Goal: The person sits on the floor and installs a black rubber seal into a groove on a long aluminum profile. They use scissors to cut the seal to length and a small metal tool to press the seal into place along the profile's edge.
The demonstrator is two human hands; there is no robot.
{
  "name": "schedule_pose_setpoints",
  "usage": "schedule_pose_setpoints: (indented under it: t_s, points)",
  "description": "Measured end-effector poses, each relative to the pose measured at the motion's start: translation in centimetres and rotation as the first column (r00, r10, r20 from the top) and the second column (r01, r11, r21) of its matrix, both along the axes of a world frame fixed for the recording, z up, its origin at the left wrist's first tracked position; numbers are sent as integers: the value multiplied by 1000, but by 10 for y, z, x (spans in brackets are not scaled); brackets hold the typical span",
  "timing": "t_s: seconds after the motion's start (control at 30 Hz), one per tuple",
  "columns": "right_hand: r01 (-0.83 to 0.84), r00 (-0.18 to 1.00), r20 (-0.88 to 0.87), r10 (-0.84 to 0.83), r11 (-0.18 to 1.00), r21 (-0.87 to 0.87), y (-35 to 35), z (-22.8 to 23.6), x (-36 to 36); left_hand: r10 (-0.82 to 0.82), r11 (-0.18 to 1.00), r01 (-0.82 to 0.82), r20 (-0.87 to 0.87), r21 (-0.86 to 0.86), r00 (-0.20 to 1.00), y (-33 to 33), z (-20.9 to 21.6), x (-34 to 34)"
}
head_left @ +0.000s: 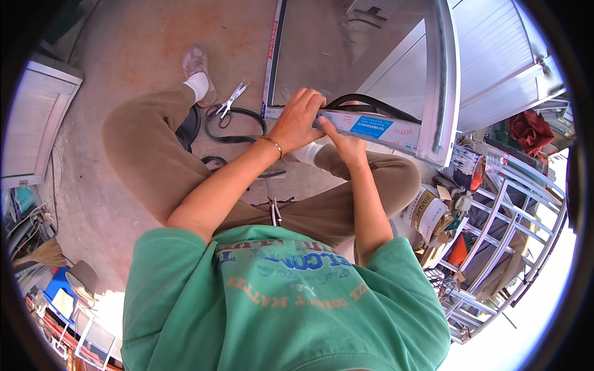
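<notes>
A glazed window panel [346, 62] with a pale, film-covered frame [402, 133] leans in front of me, its near edge by my knees. A black rubber sealing strip [365, 102] runs along this near edge and bows up off it to the right of my hands. My left hand [297, 119] is closed over the strip at the frame, fingertips curled down on the glass side. Close beside it, my right hand [345, 143] grips the frame from the near side, its thumb up against the edge and its other fingers hidden beneath.
Scissors [228, 102] with black handles lie on the concrete floor beside a loose black strip [238, 137]. A grey metal cabinet [40, 123] stands at the left. To the right are cardboard boxes [427, 213], a white metal rack [504, 210] and a red cloth or bag [530, 133].
</notes>
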State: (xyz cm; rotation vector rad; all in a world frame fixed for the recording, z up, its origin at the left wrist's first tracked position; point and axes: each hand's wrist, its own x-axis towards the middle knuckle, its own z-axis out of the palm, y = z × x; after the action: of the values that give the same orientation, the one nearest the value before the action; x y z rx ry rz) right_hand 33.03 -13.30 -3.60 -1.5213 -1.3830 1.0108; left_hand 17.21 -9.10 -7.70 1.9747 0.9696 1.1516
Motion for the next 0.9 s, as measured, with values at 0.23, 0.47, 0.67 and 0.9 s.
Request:
schedule_pose_setpoints:
  t_s: [0.23,0.47,0.67,0.9]
  points:
    - [102,993,61,-102,995,-7,-9,-6,-6,-184,936,98,-233,-338,955,32,-15,-48]
    - [-51,946,286,151,943,-330,-1,-22,-13,-263,853,192,-80,-486,962,53,-42,-36]
    - [-78,970,198,144,949,-306,-6,-37,-6,-263,832,251,46,-495,964,51,-53,-33]
    - [-88,977,161,142,949,-304,-7,-43,-4,-210,893,193,3,-406,978,42,-55,-28]
